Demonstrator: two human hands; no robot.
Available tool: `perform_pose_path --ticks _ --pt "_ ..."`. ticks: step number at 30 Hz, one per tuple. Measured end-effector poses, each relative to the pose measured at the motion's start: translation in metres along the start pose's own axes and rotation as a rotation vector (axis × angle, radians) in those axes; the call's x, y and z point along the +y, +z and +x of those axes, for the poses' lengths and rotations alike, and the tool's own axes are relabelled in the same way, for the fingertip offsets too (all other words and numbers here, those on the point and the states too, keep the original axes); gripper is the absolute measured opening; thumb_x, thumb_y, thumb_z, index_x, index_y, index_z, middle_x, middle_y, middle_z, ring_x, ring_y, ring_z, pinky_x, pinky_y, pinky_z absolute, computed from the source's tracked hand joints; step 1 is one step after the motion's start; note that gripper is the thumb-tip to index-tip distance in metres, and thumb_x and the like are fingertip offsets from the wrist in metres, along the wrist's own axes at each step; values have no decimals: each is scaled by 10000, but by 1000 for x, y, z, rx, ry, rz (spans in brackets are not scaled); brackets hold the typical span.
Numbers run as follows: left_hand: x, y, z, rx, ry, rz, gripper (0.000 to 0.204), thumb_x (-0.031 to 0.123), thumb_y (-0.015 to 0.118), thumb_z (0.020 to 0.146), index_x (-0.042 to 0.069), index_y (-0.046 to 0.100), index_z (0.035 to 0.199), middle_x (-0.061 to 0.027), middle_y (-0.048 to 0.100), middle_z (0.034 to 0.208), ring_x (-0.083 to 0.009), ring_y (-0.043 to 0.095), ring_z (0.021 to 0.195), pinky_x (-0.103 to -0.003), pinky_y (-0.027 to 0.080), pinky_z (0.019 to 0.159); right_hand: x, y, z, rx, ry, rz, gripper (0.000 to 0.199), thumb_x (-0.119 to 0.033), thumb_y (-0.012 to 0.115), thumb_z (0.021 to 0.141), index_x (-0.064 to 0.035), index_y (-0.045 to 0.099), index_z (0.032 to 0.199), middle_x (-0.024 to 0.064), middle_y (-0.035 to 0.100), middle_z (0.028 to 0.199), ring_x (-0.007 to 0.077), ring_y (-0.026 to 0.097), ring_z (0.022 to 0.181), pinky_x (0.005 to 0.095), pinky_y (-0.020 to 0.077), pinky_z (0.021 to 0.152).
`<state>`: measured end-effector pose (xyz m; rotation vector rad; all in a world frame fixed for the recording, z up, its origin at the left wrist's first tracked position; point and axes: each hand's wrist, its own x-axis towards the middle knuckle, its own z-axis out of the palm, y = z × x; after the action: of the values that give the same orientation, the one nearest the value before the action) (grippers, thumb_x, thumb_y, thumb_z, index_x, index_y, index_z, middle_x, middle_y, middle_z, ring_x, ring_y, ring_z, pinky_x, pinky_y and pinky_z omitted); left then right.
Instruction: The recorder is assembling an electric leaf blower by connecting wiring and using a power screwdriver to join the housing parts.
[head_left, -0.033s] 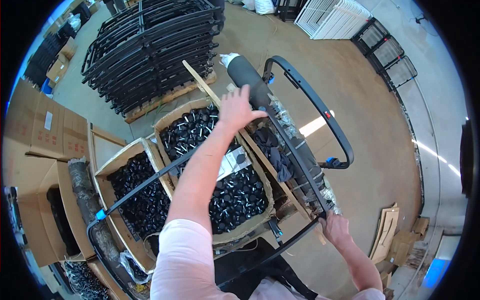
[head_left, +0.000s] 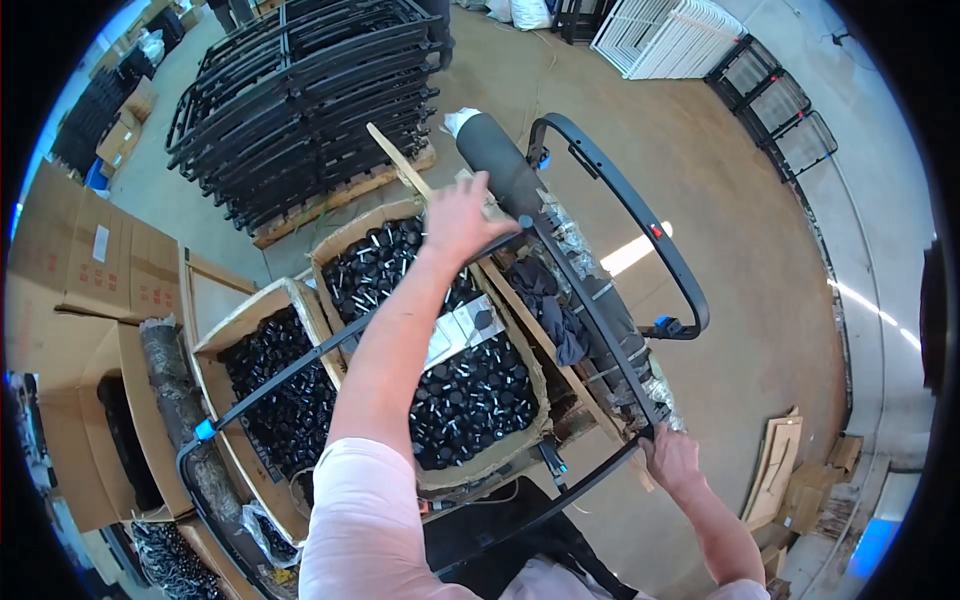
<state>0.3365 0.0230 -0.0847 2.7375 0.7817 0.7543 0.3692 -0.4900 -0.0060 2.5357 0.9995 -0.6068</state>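
In the head view, a person has two bare hands at a big black frame [head_left: 296, 368] made of metal bars. The frame lies over some open boxes. The left hand [head_left: 460, 218] is open, with its fingers spread. Its thumb points to the far corner of the frame, and it is hard to tell if it presses there. The right hand [head_left: 673, 457] is closed around the near right corner and grips it.

A curved bar [head_left: 645, 212] sticks out on the right, past a long gray roll [head_left: 490, 145]. A dark cloth [head_left: 545, 305] lies beside the roll.

Under the frame, one box [head_left: 542, 395] is full of black knobs [head_left: 470, 405] with shiny screws, and white cards [head_left: 460, 330] lie on top of them. The box to its left holds more small black parts [head_left: 270, 345].

The frame looks mostly built: long bars already meet at the corner in the right hand, and a blue piece [head_left: 205, 430] sits on the far left bend. The corner by the left thumb may not be done; the view does not show if it is tight. Many knobs lie loose in the box, not used. Behind, a tall stack of black frames [head_left: 300, 100] sits on the floor.
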Motion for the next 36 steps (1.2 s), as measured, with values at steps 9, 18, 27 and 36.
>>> perform_pose_path --ticks 9,18,27,36 --pt "47 10 10 -224 39 139 702 706 700 876 54 611 1121 -182 746 1002 -342 741 1003 -457 581 867 2 10 2 47 -49 -1 364 -372 686 990 -14 618 982 192 752 851 361 757 793 470 595 699" --pt "-91 -51 -27 -42 -595 26 385 407 626 1027 79 644 1227 -229 756 1068 -419 728 1006 -537 566 881 0 3 11 8 32 -31 475 -447 563 1046 -16 698 900 194 745 772 354 770 794 482 603 700" --pt "-5 -84 -222 -75 -96 -360 100 166 693 956 73 724 977 -149 722 926 -377 698 895 -486 565 781 -142 -144 201 676 -640 -145 274 -69 573 889 -77 664 1147 106 688 1044 305 703 936 441 596 742" --pt "-10 -159 -281 -50 -163 -387 86 167 736 931 83 732 913 -104 723 844 -318 702 795 -441 565 739 -226 -209 301 587 -650 -654 181 -160 621 941 -185 786 872 67 801 925 262 789 923 403 605 721"
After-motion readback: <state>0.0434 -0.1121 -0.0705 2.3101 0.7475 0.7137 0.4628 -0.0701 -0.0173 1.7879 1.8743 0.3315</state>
